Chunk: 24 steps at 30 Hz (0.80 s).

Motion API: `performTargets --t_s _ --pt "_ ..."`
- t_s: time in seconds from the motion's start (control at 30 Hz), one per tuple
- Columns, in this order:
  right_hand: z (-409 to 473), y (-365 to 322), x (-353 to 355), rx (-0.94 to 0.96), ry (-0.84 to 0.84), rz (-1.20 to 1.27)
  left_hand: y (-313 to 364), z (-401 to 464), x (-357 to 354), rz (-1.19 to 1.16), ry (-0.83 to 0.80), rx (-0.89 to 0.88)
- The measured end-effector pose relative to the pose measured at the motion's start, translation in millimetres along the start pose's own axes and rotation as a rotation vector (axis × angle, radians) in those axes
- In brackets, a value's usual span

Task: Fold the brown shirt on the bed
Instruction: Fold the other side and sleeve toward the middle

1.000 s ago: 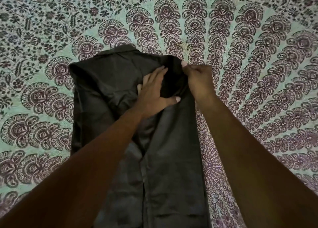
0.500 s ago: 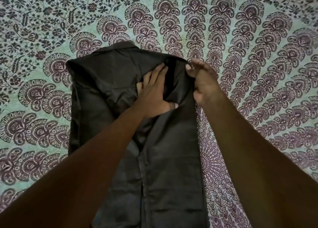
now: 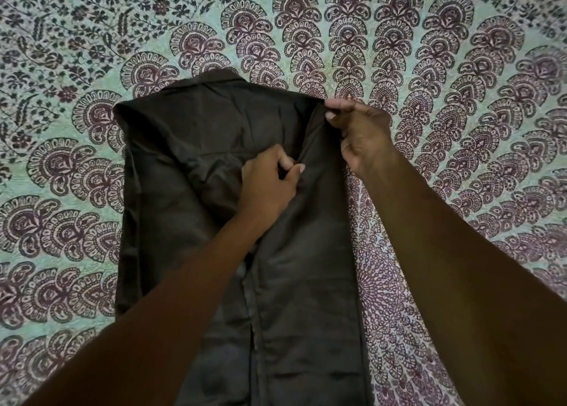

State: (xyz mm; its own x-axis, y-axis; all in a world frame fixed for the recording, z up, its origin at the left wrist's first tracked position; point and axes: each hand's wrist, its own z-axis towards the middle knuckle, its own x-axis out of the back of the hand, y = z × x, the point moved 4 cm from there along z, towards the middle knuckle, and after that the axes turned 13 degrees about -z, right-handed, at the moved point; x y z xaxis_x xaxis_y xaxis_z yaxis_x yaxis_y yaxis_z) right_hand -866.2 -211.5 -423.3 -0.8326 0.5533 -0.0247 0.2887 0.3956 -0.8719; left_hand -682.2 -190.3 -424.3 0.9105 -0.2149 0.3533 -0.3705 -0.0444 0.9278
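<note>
brown shirt laid lengthwise on the patterned bedspread, collar at the far end, lower part running off the near edge of the view. both long sides appear turned inward, meeting near a central seam line that runs down toward the viewer. left hand rests on the middle of the garment, fingers curled narrow and pinching a small ridge of cloth between thumb and fingertips. right hand sits at the far right corner, thumb and fingers closed on the folded edge near the shoulder, lifting it slightly off the bed.

judged risks from this position: (a) the two pinches pull against each other across a slack diagonal crease, so any tug by the right hand could drag the panel out from under the left and reopen the side fold; (b) the cloth looks thin and smooth, hence likely to slide on itself once released (a sleeve may be tucked beneath, though none can be made out); (c) the left side fold lies unheld and already rumpled near the shoulder, so pulling the whole garment rightward could skew it and leave the two edges uneven; (d) the hem is out of view, so alignment there cannot be checked.
</note>
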Motion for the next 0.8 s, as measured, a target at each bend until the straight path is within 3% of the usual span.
performTargets --t_s 0.4,0.5,0.63,0.8 --pt "14 -31 -5 0.417 -0.137 -0.644 -5 0 -2 -0.104 0.070 0.125" --pt "15 -35 -5 0.395 -0.242 -0.700 -5 1 -1 -0.094 0.044 0.133" --pt "11 -37 -4 0.250 -0.455 -0.567 -7 4 -1 -0.043 -0.024 0.150" --pt "18 -43 -2 0.247 -0.482 -0.618 -6 6 -1 -0.045 -0.066 0.162"
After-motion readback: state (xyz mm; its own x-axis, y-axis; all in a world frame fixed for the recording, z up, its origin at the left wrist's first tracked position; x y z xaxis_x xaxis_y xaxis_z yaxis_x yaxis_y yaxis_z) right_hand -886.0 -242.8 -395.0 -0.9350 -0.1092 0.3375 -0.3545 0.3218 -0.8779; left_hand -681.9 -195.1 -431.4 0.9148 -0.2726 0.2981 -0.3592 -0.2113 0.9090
